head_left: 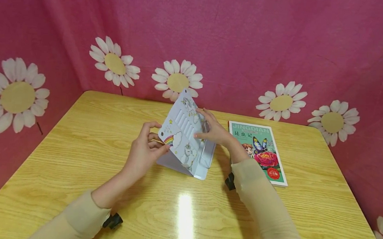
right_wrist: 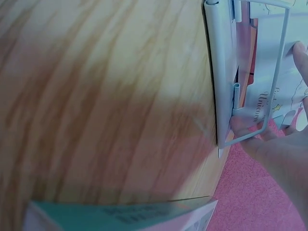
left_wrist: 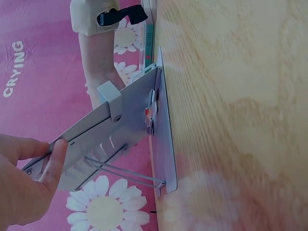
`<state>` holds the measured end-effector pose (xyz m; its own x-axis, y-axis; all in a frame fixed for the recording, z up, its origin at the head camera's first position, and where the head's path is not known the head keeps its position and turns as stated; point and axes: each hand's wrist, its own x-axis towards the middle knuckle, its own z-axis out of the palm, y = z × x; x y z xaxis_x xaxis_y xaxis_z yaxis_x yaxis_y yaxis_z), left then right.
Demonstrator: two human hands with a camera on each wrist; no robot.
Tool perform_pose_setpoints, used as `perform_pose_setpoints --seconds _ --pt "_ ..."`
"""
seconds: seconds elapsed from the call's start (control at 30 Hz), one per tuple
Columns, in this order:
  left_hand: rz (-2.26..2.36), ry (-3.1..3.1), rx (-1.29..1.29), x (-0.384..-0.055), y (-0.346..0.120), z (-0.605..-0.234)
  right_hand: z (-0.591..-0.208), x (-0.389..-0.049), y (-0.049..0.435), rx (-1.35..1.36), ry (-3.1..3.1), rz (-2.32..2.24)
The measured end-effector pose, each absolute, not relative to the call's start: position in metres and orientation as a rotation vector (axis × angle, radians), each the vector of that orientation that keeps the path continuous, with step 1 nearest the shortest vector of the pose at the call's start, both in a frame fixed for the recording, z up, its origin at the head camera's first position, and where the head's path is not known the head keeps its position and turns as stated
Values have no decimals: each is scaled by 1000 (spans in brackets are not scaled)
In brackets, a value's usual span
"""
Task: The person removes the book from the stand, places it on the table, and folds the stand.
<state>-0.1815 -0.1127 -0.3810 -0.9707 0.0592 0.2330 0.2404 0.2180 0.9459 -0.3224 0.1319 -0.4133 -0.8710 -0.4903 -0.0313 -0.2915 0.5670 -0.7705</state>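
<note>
A white book stand (head_left: 185,134) with unicorn, cloud and rainbow prints stands on the table, its slotted panel tilted up from its base. My left hand (head_left: 145,146) pinches the panel's left corner, thumb on the printed front and fingers behind. In the left wrist view, the left hand (left_wrist: 29,178) grips the panel edge, and a wire prop (left_wrist: 125,173) spans from panel back to base plate (left_wrist: 166,144). On the opposite side, my right hand (head_left: 212,128) holds the panel's right edge, thumb across the front. A wire page holder (right_wrist: 278,62) lies beside the right hand (right_wrist: 284,149).
A green-covered book (head_left: 259,152) with a butterfly and a red flower lies flat to the right of the stand, partly under my right forearm. The wooden table (head_left: 94,127) meets a pink daisy-patterned cloth (head_left: 233,44) at its back and sides.
</note>
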Motion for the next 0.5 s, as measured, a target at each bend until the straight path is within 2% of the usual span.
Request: perform_pose_setpoints --seconds 0.23,0.5 --pt "-1865 -2333 -314 -181 -110 -381 -415 -321 133 -666 2592 -1198" --pt "-1859 -2373 -412 -188 -120 -380 -419 -303 127 -570 2796 -1109"
